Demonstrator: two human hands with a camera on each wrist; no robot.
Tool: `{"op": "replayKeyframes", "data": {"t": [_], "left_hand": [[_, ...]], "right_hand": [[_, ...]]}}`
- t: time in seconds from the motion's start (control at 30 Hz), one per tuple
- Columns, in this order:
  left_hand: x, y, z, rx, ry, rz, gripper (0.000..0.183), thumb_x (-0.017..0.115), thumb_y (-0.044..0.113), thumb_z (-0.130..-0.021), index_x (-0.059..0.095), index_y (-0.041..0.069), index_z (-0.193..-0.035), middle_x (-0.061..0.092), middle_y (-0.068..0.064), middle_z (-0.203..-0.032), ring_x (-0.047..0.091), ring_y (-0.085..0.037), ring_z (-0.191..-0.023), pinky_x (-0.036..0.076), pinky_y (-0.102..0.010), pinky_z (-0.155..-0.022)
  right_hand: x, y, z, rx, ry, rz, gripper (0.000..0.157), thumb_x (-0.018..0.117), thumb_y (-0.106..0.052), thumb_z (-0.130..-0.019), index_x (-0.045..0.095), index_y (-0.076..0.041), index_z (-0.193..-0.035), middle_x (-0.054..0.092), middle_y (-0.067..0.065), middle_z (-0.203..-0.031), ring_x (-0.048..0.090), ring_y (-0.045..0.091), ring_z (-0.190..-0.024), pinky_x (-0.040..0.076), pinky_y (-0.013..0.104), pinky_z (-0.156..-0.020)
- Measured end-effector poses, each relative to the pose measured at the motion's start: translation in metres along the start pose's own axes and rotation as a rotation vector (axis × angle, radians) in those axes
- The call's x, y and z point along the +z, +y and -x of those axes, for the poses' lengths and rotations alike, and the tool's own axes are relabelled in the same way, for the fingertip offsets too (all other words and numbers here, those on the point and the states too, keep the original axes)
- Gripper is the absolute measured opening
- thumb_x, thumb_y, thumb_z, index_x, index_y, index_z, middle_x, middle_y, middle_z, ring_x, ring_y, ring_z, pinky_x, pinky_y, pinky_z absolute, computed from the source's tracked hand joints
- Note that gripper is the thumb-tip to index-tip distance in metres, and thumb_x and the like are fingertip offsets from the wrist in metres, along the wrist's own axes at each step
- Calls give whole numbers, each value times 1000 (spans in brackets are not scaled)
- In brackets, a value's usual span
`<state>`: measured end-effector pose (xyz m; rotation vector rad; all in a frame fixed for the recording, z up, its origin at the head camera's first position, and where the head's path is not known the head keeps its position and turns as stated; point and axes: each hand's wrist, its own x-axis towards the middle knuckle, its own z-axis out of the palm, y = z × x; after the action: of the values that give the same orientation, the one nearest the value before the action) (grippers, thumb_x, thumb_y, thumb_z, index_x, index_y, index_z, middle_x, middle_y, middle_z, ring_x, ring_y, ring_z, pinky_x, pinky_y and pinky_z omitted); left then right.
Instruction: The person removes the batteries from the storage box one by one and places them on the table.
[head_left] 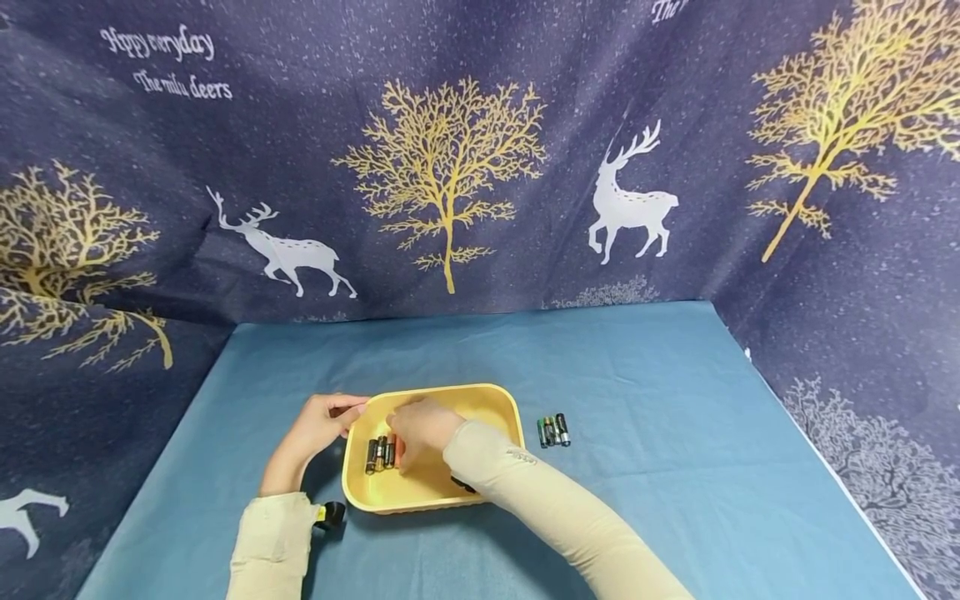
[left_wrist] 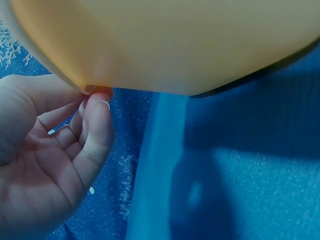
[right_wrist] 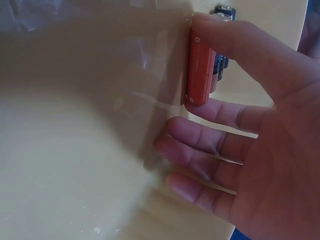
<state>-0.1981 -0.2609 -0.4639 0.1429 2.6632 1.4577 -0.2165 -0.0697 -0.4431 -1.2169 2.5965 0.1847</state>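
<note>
My right hand (head_left: 423, 429) reaches into a yellow plastic tub (head_left: 435, 507). In the right wrist view, its thumb and index finger pinch a red battery (right_wrist: 201, 67) by the two ends, and the other fingers spread loosely below. Right beside the red battery stands a row of dark batteries (head_left: 380, 454) at the tub's left end. My left hand (head_left: 322, 425) pinches the tub's upper left rim between thumb and fingers, as the left wrist view shows close up with the left hand (left_wrist: 65, 135) at the tub's edge (left_wrist: 135, 89).
A small group of batteries (head_left: 553, 431), green and black, lies on the blue cloth (head_left: 645, 500) to the right of the tub. A black wrist camera (head_left: 331, 515) sits by the left sleeve. Behind the table hangs a dark curtain (head_left: 495, 250) with deer and trees.
</note>
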Motion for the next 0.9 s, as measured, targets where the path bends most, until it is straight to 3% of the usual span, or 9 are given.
{"op": "replayKeyframes", "data": {"t": [0.17, 0.47, 0.9], "left_hand": [[0, 0, 0, 13, -2, 2, 25, 60, 6, -95, 67, -7, -115, 68, -21, -102, 64, -21, -70, 57, -39, -61], [1, 1, 2, -1, 1, -11, 25, 59, 5, -95, 67, -7, -116, 69, -19, -99, 63, -21, -68, 57, -37, -60], [0, 1, 0, -2, -5, -11, 26, 59, 6, -96, 66, -6, -117, 69, -20, -100, 64, -19, -70, 57, -35, -60]], "right_hand": [[1, 1, 0, -3, -12, -6, 30, 80, -46, -73, 62, -29, -91, 58, -23, -74, 60, 1, -86, 45, 13, -78], [2, 0, 1, -1, -47, 64, 41, 80, -54, -70, 61, -28, -95, 60, -20, -78, 58, 1, -83, 47, 16, -73], [-15, 8, 17, -52, -22, -33, 36, 83, -47, -69, 64, -26, -92, 61, -25, -69, 57, 0, -71, 44, 13, -65]]}}
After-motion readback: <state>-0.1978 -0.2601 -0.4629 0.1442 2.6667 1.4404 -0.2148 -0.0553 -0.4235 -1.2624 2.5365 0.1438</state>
